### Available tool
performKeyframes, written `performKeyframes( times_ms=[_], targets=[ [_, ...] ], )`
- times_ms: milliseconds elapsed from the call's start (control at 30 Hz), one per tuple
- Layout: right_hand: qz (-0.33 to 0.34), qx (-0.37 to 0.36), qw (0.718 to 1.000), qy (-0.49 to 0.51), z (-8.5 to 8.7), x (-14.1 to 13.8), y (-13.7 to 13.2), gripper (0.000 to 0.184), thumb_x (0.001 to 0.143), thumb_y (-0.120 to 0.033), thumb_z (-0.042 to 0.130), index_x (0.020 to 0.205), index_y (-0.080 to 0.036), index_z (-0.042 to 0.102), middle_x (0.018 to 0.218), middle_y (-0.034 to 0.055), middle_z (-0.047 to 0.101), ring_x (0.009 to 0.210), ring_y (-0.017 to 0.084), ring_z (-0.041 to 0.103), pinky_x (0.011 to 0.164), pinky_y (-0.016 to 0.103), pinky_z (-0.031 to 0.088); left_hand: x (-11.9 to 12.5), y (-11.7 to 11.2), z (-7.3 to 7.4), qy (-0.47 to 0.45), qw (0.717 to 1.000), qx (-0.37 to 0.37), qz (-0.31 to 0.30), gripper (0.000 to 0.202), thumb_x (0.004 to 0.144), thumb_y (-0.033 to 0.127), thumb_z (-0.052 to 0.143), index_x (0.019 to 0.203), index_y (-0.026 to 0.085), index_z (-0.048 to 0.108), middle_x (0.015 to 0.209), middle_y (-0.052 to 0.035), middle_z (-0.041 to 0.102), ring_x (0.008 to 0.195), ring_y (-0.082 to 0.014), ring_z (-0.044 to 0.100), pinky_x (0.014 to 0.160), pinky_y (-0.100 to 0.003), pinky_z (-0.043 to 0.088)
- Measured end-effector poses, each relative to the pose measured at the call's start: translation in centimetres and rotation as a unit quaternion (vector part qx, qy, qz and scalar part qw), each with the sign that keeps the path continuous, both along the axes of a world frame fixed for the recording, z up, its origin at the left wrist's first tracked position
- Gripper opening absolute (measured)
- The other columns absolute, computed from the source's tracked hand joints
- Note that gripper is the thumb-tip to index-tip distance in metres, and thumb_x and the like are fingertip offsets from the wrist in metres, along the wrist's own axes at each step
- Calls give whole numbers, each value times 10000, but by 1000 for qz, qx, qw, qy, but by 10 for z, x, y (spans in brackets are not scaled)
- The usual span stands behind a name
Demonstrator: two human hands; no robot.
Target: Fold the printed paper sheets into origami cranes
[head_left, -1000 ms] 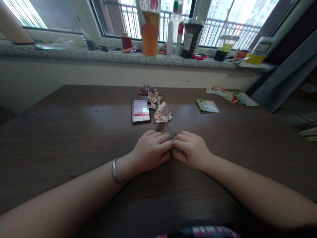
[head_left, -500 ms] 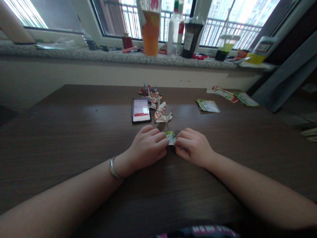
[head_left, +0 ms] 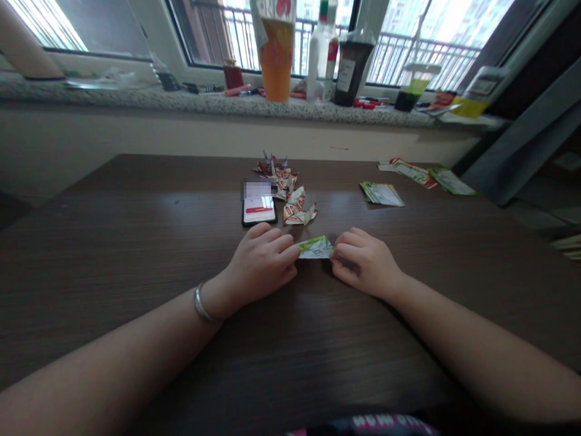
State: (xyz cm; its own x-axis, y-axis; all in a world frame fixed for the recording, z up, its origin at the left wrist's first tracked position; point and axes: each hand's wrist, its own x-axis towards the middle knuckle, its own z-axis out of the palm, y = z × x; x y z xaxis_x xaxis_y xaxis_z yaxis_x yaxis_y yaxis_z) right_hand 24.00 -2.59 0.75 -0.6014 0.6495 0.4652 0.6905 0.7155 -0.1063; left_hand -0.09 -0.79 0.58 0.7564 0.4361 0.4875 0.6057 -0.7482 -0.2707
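A small green and white folded paper (head_left: 315,247) lies on the dark wooden table (head_left: 136,242) between my two hands. My left hand (head_left: 261,263), with a silver bracelet on its wrist, has its fingers curled and pinches the paper's left end. My right hand (head_left: 365,263) is also curled and pinches the paper's right end. Just behind the hands lies a phone (head_left: 258,209) with its screen lit. Beside it runs a row of several folded paper cranes (head_left: 290,194) in red and white print.
A stack of green printed sheets (head_left: 381,194) and more printed paper (head_left: 408,171) lie at the table's far right. The stone windowsill (head_left: 136,103) behind holds an orange drink cup (head_left: 275,51), a white bottle (head_left: 318,51), a dark cup (head_left: 349,69) and small clutter.
My hands have drawn apart sideways, and the paper between them, nearly hidden before, now shows as a wider strip. The phone and cranes have not moved.
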Motion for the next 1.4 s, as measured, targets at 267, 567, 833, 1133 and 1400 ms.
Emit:
performKeyframes(
  times_ms=[267,567,833,1133,1400],
  targets=[
    [-20,-20,999,15,0,6,1,104,792,-153,526,709,-197,570,772,32,600,741,155,534,669,257,413,-3,1,-2,9,1000,-19,20,76,780,200,520,710,194,548,716,-19,577,701,-186,510,714,-352,394],
    [-17,-50,998,35,0,-2,0,67,783,-157,533,782,-204,580,807,28,620,764,160,549,693,261,417,1,-2,-2,-73,994,-73,-36,173,894,348,543,960,206,617,901,-28,658,819,-182,560,798,-333,415],
    [-30,-47,997,50,-2,-12,-3,69,747,-140,537,765,-206,544,773,12,611,760,171,522,697,280,396,6,-1,1,-77,993,-63,-58,177,899,232,508,755,192,603,741,-2,631,704,-146,538,755,-306,415],
    [-72,-56,995,43,0,-8,-3,79,716,-143,542,726,-208,498,758,4,592,751,167,522,677,273,379,4,0,-2,-82,993,-66,-59,158,878,208,500,753,188,594,736,-5,627,696,-147,539,754,-305,430],
    [-80,-66,993,51,-2,3,1,81,716,-141,547,725,-204,498,758,10,585,761,173,537,700,278,401,-1,3,-8,-87,992,-68,-55,111,839,185,520,744,184,577,727,-6,606,685,-151,533,713,-292,438]
  ],
)
